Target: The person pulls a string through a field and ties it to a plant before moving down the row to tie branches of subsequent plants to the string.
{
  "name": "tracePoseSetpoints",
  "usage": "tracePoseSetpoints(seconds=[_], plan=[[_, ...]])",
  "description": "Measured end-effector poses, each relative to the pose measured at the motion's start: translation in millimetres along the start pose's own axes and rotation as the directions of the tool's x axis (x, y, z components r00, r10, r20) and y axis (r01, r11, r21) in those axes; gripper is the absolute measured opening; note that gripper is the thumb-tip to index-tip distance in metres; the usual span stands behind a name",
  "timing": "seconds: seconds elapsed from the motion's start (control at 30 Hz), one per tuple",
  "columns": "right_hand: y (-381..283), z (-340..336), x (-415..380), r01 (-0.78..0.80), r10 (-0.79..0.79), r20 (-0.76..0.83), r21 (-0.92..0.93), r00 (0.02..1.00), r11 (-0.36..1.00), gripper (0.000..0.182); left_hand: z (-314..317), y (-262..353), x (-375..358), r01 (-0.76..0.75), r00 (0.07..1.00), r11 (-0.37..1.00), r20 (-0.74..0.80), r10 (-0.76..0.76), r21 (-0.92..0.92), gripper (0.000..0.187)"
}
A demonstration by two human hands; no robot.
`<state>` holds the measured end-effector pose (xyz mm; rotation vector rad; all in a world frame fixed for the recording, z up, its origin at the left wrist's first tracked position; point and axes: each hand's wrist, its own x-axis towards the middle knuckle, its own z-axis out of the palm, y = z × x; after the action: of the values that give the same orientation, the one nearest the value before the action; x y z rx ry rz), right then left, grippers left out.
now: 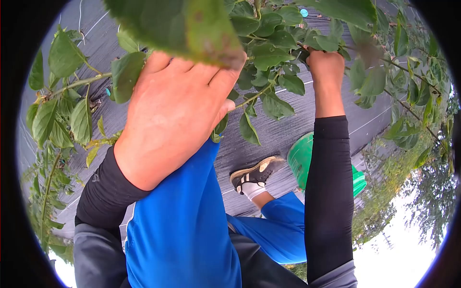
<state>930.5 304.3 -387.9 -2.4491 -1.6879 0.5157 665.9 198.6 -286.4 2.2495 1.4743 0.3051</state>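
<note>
My left hand (175, 108) is large in the middle left, its back toward me. A leafy branch (79, 84) runs in from the left, passes behind the hand and comes out by the thumb. The fingers bend over it, and a big blurred leaf (177, 29) close to the camera hides their ends. Farther right, my right hand (326, 65) is closed among the leaves (271, 55), at a thin stem. Leaves and the fist itself hide what its fingers hold.
Dark woven ground cover (283, 117) lies below. A green bucket (301, 161) stands behind my right forearm, near my shoe (254, 172). My bent leg in blue (180, 221) is under my left arm. More leafy branches (413, 72) hang at the right.
</note>
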Motion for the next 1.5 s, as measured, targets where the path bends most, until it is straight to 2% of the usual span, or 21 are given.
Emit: tracePoseSetpoints(seconds=[0.1,0.13,0.17,0.2,0.23,0.3,0.43,0.5,0.63,0.77,0.83,0.87,0.9,0.97,1.0,1.03,1.1,1.23,1.33,1.43,1.5], plan=[[-1.7,6.3,6.6,0.137,-0.139,0.074,0.025,0.988,0.99,0.018,-0.9,0.0,-2.0,0.062,0.98,0.998,0.188,-0.063,0.011,0.061],[-15.6,2.6,-0.3,-0.194,0.153,0.151,0.306,0.977,0.932,0.013,-0.5,1.1,-1.0,0.046,0.993,0.999,0.112,-0.045,-0.013,0.061],[-28.9,-2.8,-6.9,-0.487,0.387,0.295,0.527,0.874,0.697,0.008,-0.5,1.9,1.1,0.026,0.999,0.999,0.028,-0.026,-0.033,0.062],[-33.1,-7.1,-9.3,-0.545,0.413,0.358,0.51,0.838,0.665,0.006,-1.3,1.8,3.0,0.015,1.0,0.999,0.015,-0.015,-0.032,0.062],[-32.1,-4.7,-9.5,-0.535,0.41,0.344,0.521,0.845,0.665,0.006,-3.0,0.9,3.9,-0.014,1.0,1.0,0.022,0.013,0.016,0.062],[-23.2,8.2,-10.9,-0.559,0.503,0.325,0.707,0.801,0.433,0.009,-5.9,0.0,4.7,-0.053,0.999,0.996,0.015,0.052,0.069,0.063],[-18.9,19.9,-15.5,-0.572,0.607,0.323,0.773,0.727,0.274,0.013,-8.7,-0.1,4.8,-0.059,0.997,0.998,0.041,0.058,0.032,0.065],[-13.5,24.4,-27.4,-0.337,0.335,0.275,0.931,0.901,0.142,0.008,-9.3,0.9,6.3,-0.04,0.998,0.997,0.06,0.036,0.064,0.065],[-20.3,51.2,-40.0,-0.077,0.466,0.033,0.994,0.884,0.076,0.013,-5.0,-0.9,2.6,-0.032,0.996,0.996,0.081,0.024,0.089,0.064],[-8.1,68.5,-35.7,0.091,0.363,-0.179,0.965,0.914,0.246,0.014,-5.5,0.1,3.1,-0.041,0.993,0.991,0.116,0.025,0.13,0.063],[-6.0,68.6,-30.9,0.184,0.25,-0.37,0.816,0.895,0.548,0.01,-5.3,0.7,4.1,-0.067,0.991,0.99,0.124,0.051,0.127,0.062],[-9.3,69.6,-26.7,0.21,0.321,-0.351,0.892,0.88,0.4,0.012,-5.0,1.0,4.8,-0.061,0.992,0.988,0.12,0.044,0.141,0.062],[-7.9,68.9,-30.9,0.199,0.334,-0.348,0.892,0.876,0.406,0.012,-5.1,1.4,5.1,-0.054,0.992,0.986,0.118,0.036,0.156,0.062],[-9.8,63.3,-38.1,0.318,0.319,-0.375,0.923,0.871,0.217,0.012,-6.9,1.7,6.6,-0.066,0.989,0.985,0.144,0.042,0.163,0.06],[-10.4,52.5,-51.1,0.304,0.298,-0.415,0.885,0.86,0.353,0.013,-6.9,0.9,7.5,-0.082,0.989,0.977,0.133,0.056,0.197,0.059],[-7.0,39.9,-68.8,0.287,0.312,-0.405,0.887,0.859,0.362,0.013,-6.9,0.1,7.9,-0.097,0.99,0.969,0.125,0.07,0.228,0.057],[6.3,16.9,-98.6,0.066,0.33,-0.093,0.994,0.939,0.091,0.012,-6.5,-4.3,9.1,-0.104,0.987,0.967,0.143,0.072,0.234,0.054],[70.1,3.3,-100.5,-0.253,0.189,0.283,0.953,0.94,-0.167,0.02,-9.0,-19.0,14.5,-0.169,0.981,0.927,0.147,0.126,0.334,0.051],[106.2,0.0,-66.5,-0.296,0.092,0.318,0.935,0.944,-0.196,0.022,-12.2,-24.1,17.5,-0.23,0.97,0.905,0.165,0.181,0.358,0.05],[128.2,-10.0,-18.2,-0.371,-0.083,0.362,0.884,0.928,-0.284,0.043,-12.5,-23.0,17.8,-0.226,0.971,0.918,0.148,0.187,0.325,0.05],[145.7,-5.1,29.1,-0.425,-0.237,0.37,0.869,0.898,-0.254,0.031,-10.4,-16.2,15.5,-0.175,0.983,0.931,0.117,0.144,0.321,0.051]])
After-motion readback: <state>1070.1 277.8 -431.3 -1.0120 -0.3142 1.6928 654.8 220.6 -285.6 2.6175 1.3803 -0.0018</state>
